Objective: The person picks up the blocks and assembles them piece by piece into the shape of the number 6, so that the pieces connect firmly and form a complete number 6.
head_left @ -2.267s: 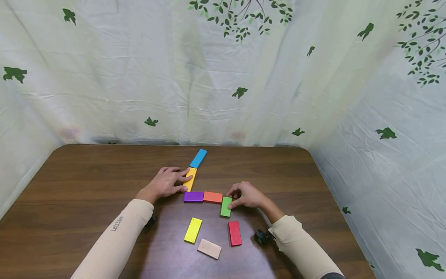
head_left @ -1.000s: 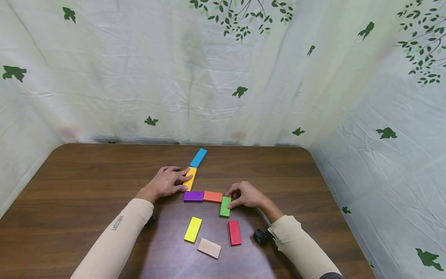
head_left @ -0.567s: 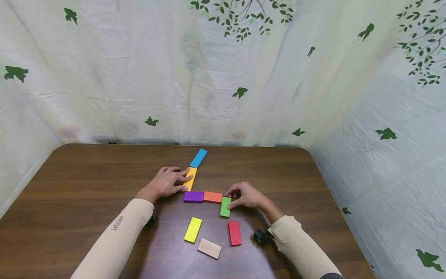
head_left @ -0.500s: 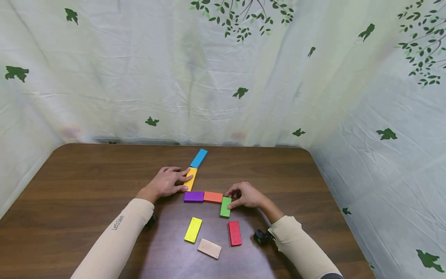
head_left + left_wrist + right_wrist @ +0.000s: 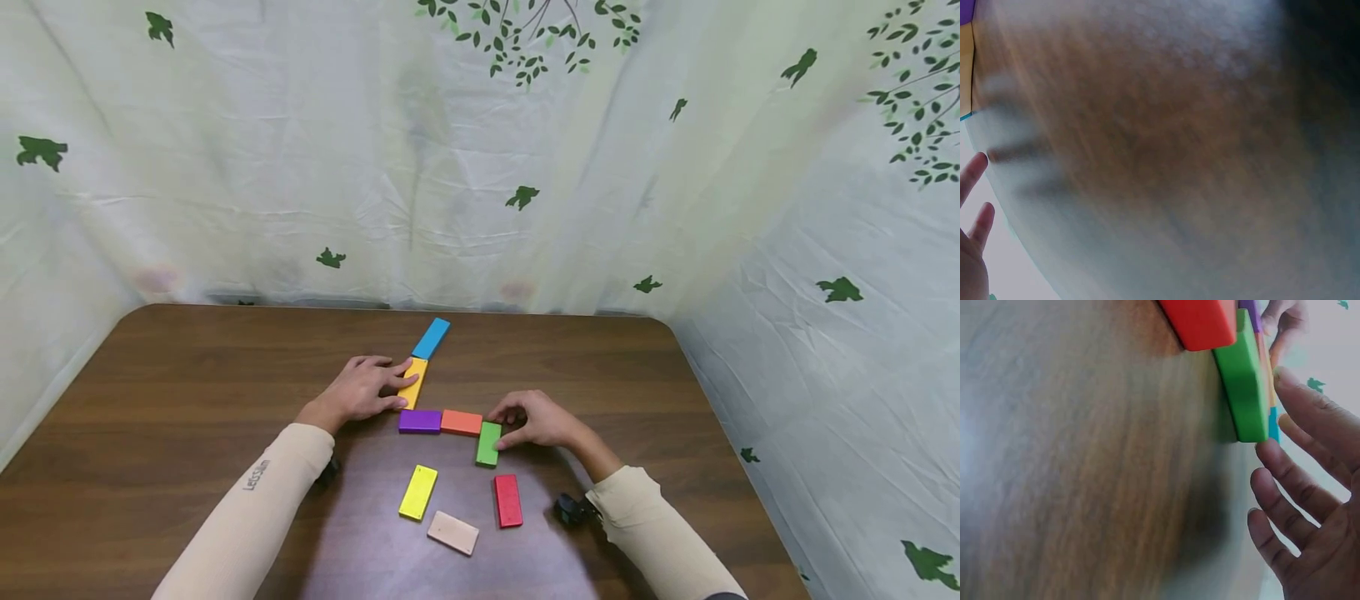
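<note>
My left hand (image 5: 362,389) rests with extended fingers on an amber wooden block (image 5: 413,385) lying flat. The blue block (image 5: 431,338) lies end to end with it, slanting away. Below its near end, a purple block (image 5: 420,422) and an orange-red block (image 5: 462,422) form a sideways row. A green block (image 5: 489,444) sits at the row's right end, pointing toward me. My right hand (image 5: 542,421) is beside it, thumb at its right edge and index finger at its far end. In the right wrist view the fingers are spread and relaxed at the green block (image 5: 1244,387).
Nearer to me lie a yellow block (image 5: 417,493), a plain wood block (image 5: 453,533) and a red block (image 5: 507,501), set apart from one another. The brown table (image 5: 187,400) ends at a pale leaf-print curtain (image 5: 300,167) behind and to the right.
The green block has shifted very slightly left against the orange-red block. My right hand has since eased a little to the right. My left hand has stayed in place; the head view has tilted slightly.
</note>
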{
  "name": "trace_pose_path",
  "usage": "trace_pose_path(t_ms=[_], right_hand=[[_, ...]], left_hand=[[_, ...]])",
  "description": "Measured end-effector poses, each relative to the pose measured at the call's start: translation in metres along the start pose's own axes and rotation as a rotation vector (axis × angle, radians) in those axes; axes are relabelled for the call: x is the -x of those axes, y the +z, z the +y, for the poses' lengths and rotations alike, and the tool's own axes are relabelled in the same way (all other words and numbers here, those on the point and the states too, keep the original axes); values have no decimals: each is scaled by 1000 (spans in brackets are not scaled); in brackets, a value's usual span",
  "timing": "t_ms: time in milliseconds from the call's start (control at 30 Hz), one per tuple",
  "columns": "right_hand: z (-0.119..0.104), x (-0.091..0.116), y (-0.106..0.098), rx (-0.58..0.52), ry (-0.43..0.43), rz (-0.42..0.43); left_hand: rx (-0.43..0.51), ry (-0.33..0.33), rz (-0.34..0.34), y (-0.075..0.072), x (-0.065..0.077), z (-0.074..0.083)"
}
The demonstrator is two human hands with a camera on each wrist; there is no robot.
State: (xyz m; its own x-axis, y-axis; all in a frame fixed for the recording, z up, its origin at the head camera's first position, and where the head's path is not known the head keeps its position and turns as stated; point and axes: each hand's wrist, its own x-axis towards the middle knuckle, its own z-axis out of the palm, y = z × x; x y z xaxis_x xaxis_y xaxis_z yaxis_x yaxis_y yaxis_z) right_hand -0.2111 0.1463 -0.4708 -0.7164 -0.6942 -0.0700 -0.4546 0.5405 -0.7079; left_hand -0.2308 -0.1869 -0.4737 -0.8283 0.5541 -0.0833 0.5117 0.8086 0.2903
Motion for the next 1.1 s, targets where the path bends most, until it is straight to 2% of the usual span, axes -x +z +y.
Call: trace_pose_path(t_ms=[167,267,500,667,867,1100], right_hand=[[-4,10,-5,31,-45,-3],[-8,17,-8,51,-67,-33],[-16,29,-8,6,-142,-171],[-20,30,-3,-21,-199,-265],[-20,29,4,-5,-228,-366],[-22,29,9,8,-239,-436]], left_hand=[[-3,3,-3,-1,-1,1],[-9,1,-6,-2,-2,2],[3,-2,-13,-2,-1,3],[3,3,-1,-1,0,3],[4,4,-1,0,0,1],[4,-2,-5,-1,0,1]])
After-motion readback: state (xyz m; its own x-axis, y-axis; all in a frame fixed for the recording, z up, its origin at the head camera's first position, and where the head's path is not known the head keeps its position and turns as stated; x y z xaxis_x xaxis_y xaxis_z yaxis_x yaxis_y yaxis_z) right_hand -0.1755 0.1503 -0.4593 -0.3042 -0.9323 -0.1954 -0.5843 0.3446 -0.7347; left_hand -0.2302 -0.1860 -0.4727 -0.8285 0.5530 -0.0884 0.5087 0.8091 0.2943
